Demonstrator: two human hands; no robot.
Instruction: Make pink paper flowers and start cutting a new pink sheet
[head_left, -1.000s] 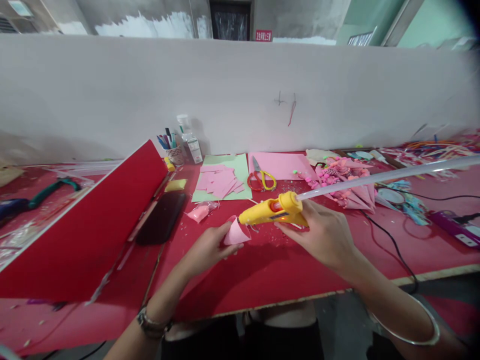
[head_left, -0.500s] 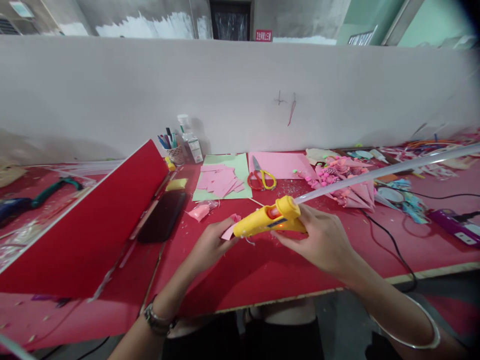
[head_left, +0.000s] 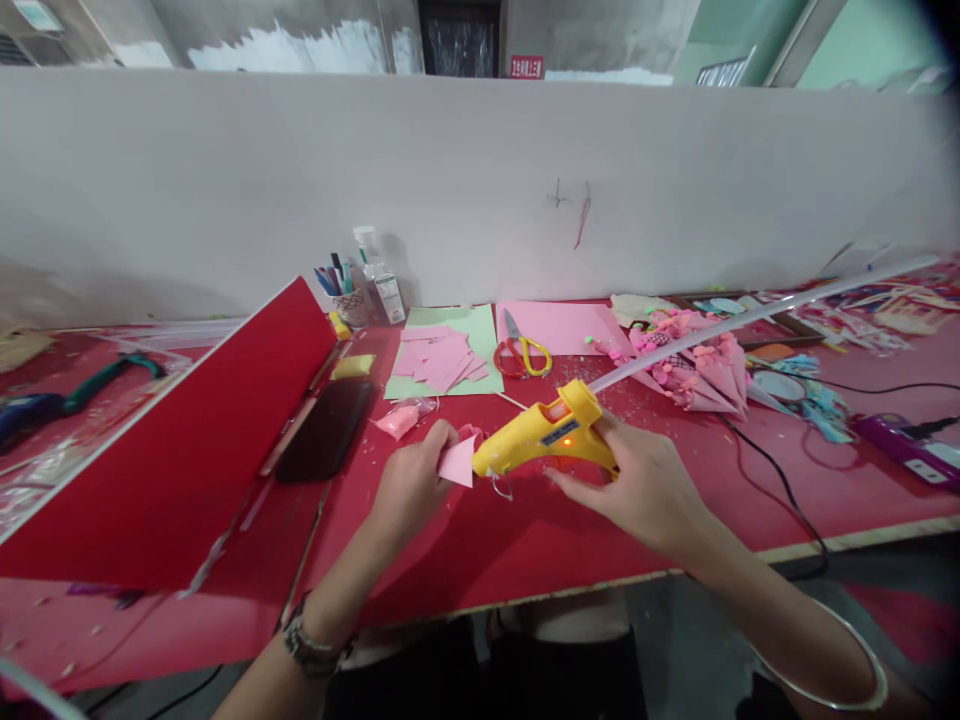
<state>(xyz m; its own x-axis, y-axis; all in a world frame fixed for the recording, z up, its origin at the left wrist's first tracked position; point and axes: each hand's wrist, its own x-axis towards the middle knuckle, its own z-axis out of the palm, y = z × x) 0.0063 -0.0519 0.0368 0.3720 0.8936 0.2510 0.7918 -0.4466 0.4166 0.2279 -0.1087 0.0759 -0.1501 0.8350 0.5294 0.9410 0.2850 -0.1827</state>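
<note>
Between its thumb and fingers, my left hand [head_left: 411, 484] pinches a small pink paper piece [head_left: 458, 463] above the red table. My right hand [head_left: 651, 482] is wrapped round the handle of a yellow hot glue gun [head_left: 547, 430], whose orange light glows. The nozzle points left, right at the paper's edge; whether it touches I cannot tell. A long clear glue stick [head_left: 720, 328] sticks out of the gun's back, up to the right. Strings of glue hang below the nozzle. Beyond the hands, pink paper pieces [head_left: 442, 360] lie on a green sheet [head_left: 480, 322].
Scissors [head_left: 525, 358] lie on a pink sheet [head_left: 577, 328]. Pink paper cones [head_left: 690, 360] are heaped at right, near a purple power strip [head_left: 911, 450]. A red board [head_left: 187, 450] leans at left beside a black phone [head_left: 324, 430]. A pen cup [head_left: 349, 308] and bottle [head_left: 384, 285] stand behind.
My left hand has turned, so the pink paper shows more of its face. The glue gun has tilted and shifted slightly right, and the far end of its glue stick has swung.
</note>
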